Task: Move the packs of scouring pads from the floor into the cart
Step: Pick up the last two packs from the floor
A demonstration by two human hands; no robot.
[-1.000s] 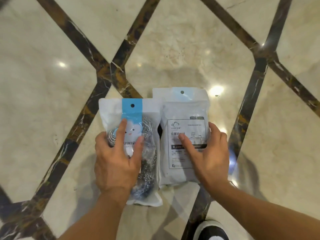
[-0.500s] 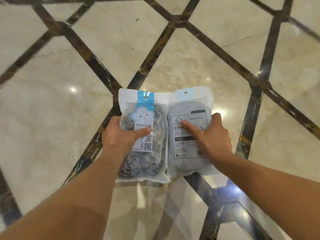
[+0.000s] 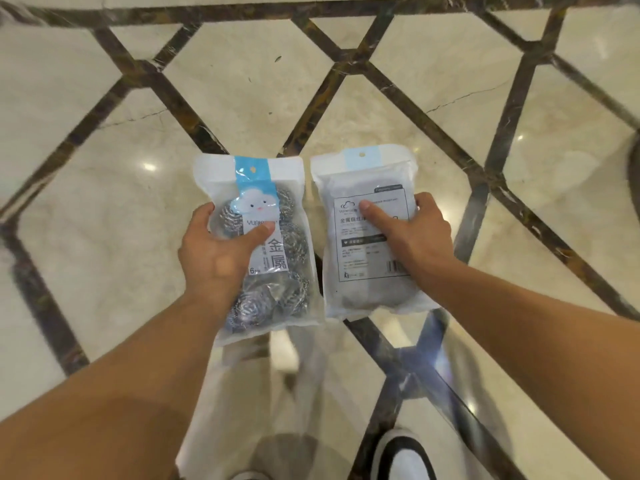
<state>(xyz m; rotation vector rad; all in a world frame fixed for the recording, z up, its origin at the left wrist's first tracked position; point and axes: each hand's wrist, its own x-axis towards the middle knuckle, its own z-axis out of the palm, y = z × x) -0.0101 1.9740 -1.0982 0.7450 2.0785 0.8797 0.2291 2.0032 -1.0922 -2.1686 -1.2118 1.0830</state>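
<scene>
Clearly, left pack (image 3: 273, 244) reads "yunlei", "金属".

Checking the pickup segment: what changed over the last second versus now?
Both packs came up off the floor. The left hand went from pressing on the front-facing pack to gripping it; the right hand likewise grips the back-facing pack. The packs, formerly edge to edge, now sit slightly apart. Unchanged: each hand keeps its pack, same faces up, over the marble floor.
</scene>
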